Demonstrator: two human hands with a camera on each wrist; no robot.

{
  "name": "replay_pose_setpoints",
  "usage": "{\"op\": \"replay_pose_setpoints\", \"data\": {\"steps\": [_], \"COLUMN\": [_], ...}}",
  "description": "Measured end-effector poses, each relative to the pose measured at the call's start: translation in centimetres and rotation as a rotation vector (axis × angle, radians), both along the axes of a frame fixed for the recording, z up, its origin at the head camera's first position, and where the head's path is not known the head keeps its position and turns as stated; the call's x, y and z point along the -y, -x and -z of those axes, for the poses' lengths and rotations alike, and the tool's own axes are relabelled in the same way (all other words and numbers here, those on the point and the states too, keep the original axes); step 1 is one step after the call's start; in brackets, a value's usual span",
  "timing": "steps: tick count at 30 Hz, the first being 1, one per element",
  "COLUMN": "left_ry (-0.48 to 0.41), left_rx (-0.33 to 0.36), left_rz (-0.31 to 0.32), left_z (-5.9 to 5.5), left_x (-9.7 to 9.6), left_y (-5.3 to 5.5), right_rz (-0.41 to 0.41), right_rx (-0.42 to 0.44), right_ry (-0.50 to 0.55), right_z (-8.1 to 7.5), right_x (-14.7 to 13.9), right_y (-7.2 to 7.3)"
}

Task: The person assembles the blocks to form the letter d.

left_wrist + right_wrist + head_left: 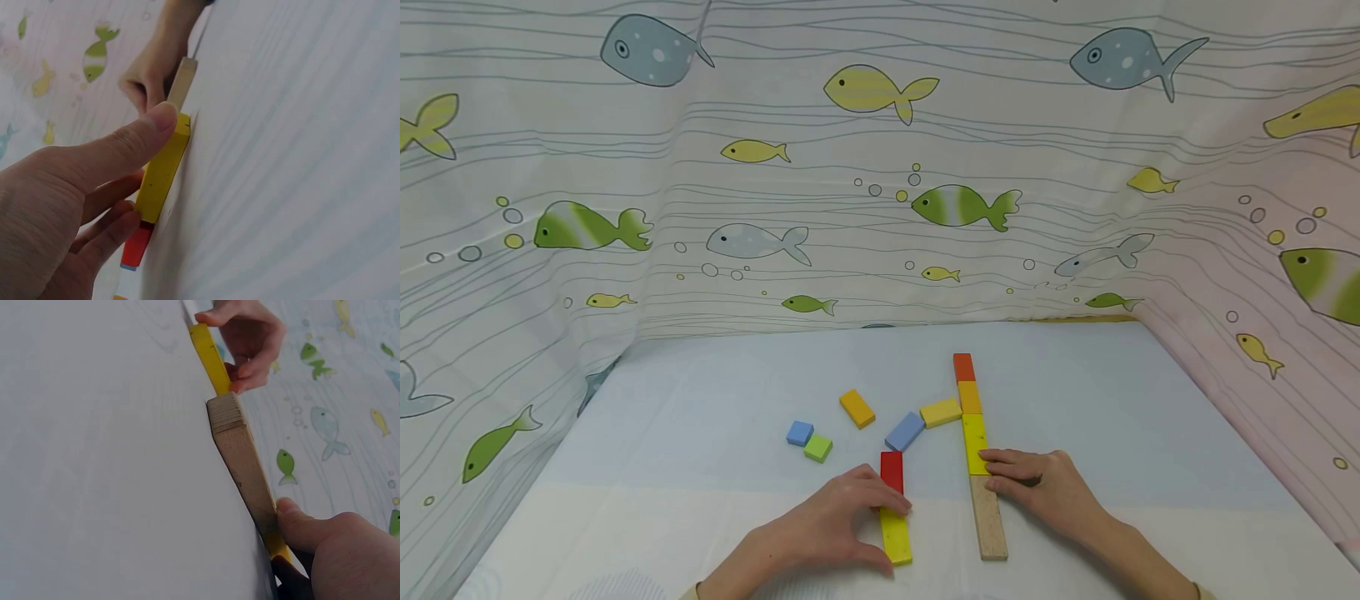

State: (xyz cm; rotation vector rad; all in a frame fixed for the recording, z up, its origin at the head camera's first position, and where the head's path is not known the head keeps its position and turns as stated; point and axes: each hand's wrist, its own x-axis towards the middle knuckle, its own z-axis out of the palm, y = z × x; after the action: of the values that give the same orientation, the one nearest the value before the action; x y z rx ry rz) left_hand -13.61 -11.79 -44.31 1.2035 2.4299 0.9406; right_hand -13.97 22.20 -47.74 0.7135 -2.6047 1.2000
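Note:
My left hand [827, 521] holds a long yellow block [896, 537], thumb at its near end and fingertips by its far end. A red block [891, 472] lies end to end with it. To the right, my right hand [1048, 492] rests its fingertips on the edge of another yellow block [973, 433] and its thumb on a plain wooden block [988, 525]. In the right wrist view that thumb lies along the side of the wooden block [240, 469]. Beyond, an orange block [970, 397] and an orange-red block [964, 367] continue this straight row.
A blue block [905, 432] and a pale yellow block [941, 412] slant from the red block to the row. Loose on the table [700, 417] lie an orange block [857, 408], a small blue block [801, 432] and a green block [818, 447]. A fish-print curtain [850, 233] surrounds the table.

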Motion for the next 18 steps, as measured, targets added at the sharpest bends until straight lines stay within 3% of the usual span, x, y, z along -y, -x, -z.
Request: {"op": "replay_pose_setpoints", "data": {"steps": [18], "left_ry": [-0.009], "left_rx": [-0.008], "left_rz": [-0.022], "left_z": [0.11], "left_x": [0.12], "left_y": [0.08], "right_rz": [0.003], "right_rx": [0.005], "right_ry": [-0.012], "right_z": [-0.20], "right_x": [0.05], "right_y": [-0.08]}}
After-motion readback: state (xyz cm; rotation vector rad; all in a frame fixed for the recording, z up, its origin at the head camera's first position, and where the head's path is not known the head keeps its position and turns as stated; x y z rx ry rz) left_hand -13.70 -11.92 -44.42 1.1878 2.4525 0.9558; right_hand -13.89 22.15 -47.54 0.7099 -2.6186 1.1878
